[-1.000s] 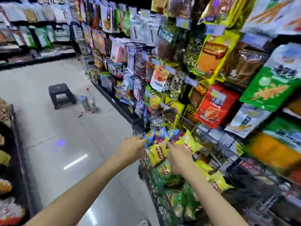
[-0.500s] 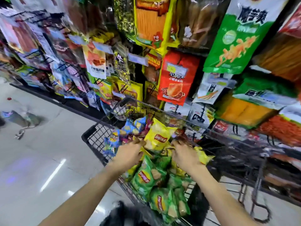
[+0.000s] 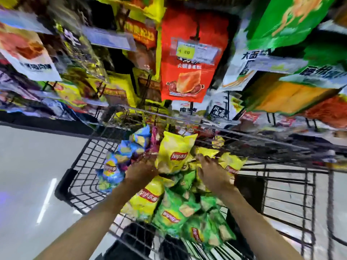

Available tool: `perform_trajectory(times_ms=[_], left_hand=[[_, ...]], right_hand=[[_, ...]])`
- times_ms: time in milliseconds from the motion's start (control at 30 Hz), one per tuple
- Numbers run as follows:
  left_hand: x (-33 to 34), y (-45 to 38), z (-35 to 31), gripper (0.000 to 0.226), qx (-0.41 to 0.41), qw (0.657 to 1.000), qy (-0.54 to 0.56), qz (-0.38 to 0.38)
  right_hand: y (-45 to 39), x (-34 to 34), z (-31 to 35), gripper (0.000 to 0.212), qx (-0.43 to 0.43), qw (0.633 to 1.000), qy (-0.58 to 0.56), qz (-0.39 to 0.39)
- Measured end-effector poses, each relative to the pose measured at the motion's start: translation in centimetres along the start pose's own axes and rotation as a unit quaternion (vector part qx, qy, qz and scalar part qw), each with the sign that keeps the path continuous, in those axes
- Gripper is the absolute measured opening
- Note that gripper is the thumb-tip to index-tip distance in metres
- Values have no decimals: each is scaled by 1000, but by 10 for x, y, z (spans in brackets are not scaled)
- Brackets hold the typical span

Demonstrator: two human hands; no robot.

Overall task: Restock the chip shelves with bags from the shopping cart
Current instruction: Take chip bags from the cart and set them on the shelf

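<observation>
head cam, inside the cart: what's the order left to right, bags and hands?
Blue chip bag → left hand → upright yellow chip bag → right hand → yellow bag by the cart's right side.

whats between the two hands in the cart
In the head view, an upright yellow chip bag stands between the left hand and the right hand, touching the chip pile in the cart.

A supermarket snack aisle: packaged snacks hang in rows on display pegs, a red bag [image 3: 189, 59] carrying a yellow price tag [image 3: 185, 51], while a black wire shopping cart [image 3: 82, 173] heaped with chip bags [image 3: 173, 152] stands on the pale polished floor [image 3: 28, 166].
</observation>
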State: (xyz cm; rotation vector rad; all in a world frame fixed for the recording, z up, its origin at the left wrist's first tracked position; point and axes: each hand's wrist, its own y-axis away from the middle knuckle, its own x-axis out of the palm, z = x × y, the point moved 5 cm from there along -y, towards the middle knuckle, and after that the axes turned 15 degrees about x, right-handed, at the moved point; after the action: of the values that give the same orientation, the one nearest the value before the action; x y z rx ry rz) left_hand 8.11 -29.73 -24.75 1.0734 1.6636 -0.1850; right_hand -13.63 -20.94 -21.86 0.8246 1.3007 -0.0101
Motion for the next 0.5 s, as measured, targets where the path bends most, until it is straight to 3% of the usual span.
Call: perform_trajectory(times_ms=[233, 500], left_hand=[[37, -35, 36, 79, -27, 998, 34, 54], [55, -59, 40, 92, -33, 997, 16, 65]], right_hand=[[-51, 43, 12, 63, 45, 989, -96, 102], [-98, 70, 18, 77, 115, 957, -225, 143]])
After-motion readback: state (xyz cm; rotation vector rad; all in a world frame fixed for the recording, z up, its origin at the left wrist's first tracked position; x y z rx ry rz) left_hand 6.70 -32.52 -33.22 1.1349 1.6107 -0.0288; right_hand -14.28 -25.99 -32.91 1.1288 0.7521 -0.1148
